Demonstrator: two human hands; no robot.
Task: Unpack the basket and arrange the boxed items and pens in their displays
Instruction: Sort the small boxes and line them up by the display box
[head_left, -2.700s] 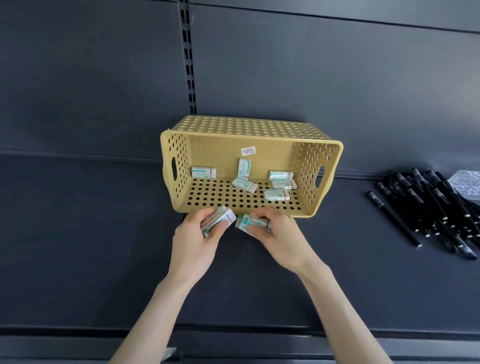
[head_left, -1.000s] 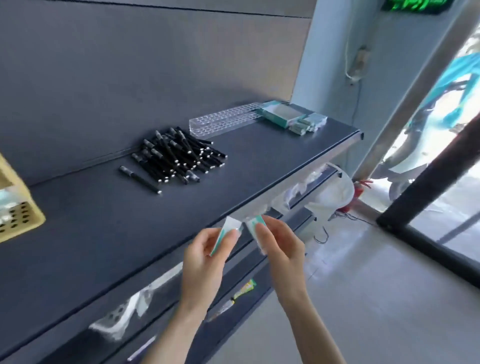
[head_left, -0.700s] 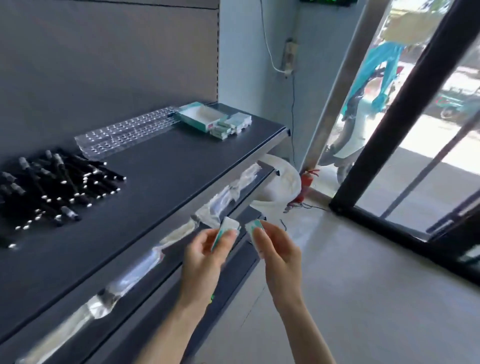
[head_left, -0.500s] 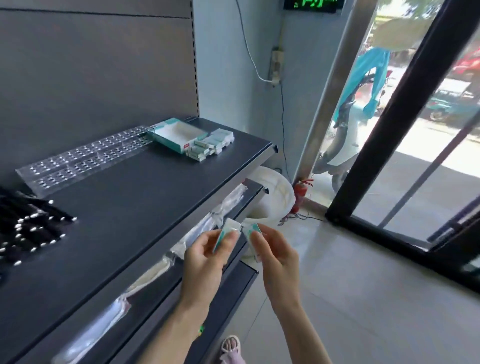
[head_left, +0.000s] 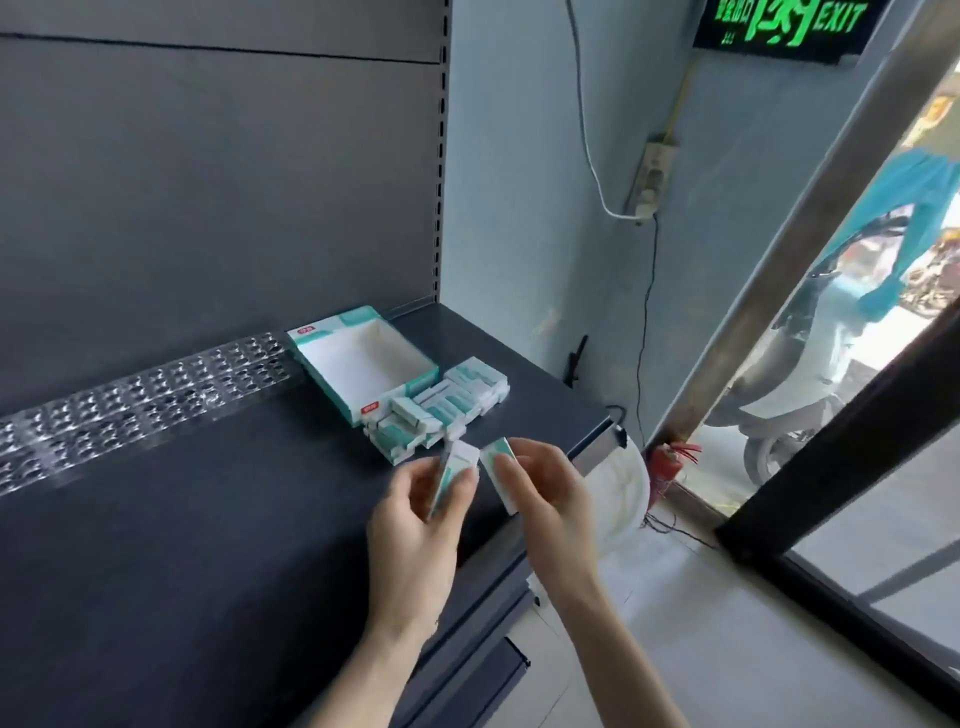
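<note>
The view has swung away from the basket to the far end of the shelf (head_left: 208, 545), where the left hand (head_left: 415, 525) grips one teal box (head_left: 457, 475) and the right hand (head_left: 550, 509) pinches a second teal box (head_left: 500, 475) in curled fingers, just in front of the open display carton (head_left: 324, 379), ready for placing.

Small boxes (head_left: 436, 415) and display tray (head_left: 363, 361) are white and teal, shelf (head_left: 208, 545) dark grey.

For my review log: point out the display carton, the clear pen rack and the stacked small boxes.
display carton (head_left: 363, 364): head view, white inner floor.
clear pen rack (head_left: 140, 402): head view, dimpled top.
stacked small boxes (head_left: 441, 410): head view, pile's middle.
</note>
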